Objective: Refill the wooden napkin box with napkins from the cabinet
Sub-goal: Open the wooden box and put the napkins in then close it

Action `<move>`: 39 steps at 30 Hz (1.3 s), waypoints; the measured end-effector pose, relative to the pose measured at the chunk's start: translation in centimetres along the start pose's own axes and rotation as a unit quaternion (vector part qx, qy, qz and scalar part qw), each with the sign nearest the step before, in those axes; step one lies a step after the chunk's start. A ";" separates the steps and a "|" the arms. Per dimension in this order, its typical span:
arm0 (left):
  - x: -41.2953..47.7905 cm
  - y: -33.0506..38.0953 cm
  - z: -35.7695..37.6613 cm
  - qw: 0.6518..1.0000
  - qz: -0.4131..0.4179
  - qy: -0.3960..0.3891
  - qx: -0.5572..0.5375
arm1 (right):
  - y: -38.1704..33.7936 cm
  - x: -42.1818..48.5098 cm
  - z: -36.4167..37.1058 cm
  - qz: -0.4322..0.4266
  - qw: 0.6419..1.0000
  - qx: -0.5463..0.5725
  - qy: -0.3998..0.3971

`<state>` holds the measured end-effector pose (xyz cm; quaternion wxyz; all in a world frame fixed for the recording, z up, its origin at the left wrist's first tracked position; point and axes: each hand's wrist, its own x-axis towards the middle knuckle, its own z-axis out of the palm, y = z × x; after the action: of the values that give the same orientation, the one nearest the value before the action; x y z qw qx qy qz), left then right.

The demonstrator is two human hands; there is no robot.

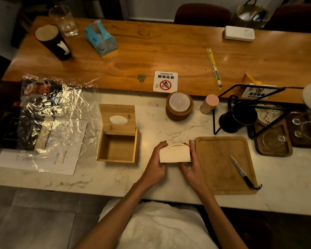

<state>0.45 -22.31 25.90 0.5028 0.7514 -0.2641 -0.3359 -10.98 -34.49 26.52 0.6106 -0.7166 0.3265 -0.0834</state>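
Note:
A thick stack of cream napkins (174, 154) stands on the white marble counter (151, 178), pressed between my two hands. My left hand (155, 166) grips its left side and my right hand (193, 166) grips its right side. To the left of the stack sits the wooden napkin box (118, 148), with nothing inside it. Its hinged lid (117, 119), with an oval slot, is folded back flat behind it.
A wooden cutting board (223, 164) with a serrated knife (241, 170) lies right of my hands. Crumpled clear plastic wrap (56, 112) over papers lies left of the box. Behind are coasters (179, 106), a toothpick holder (209, 104), a black wire rack with a mug (239, 116), and a raised wooden bar.

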 end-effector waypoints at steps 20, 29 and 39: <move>-3.3 2.6 -18.2 0.980 -0.032 0.196 -0.020 | -2.5 3.1 -0.4 0.186 0.908 0.375 0.020; -1.8 -1.7 -19.4 0.976 -0.078 0.078 -0.186 | -2.1 1.5 6.3 0.210 0.804 0.548 0.102; -0.5 -2.9 -19.2 0.885 -0.138 0.107 -0.432 | -19.9 4.5 9.7 0.088 0.968 -0.142 -0.187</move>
<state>15.12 -9.86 28.51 0.7513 0.5202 0.0682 -0.4005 4.83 -28.31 41.39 0.5579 -0.7672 0.2768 0.1535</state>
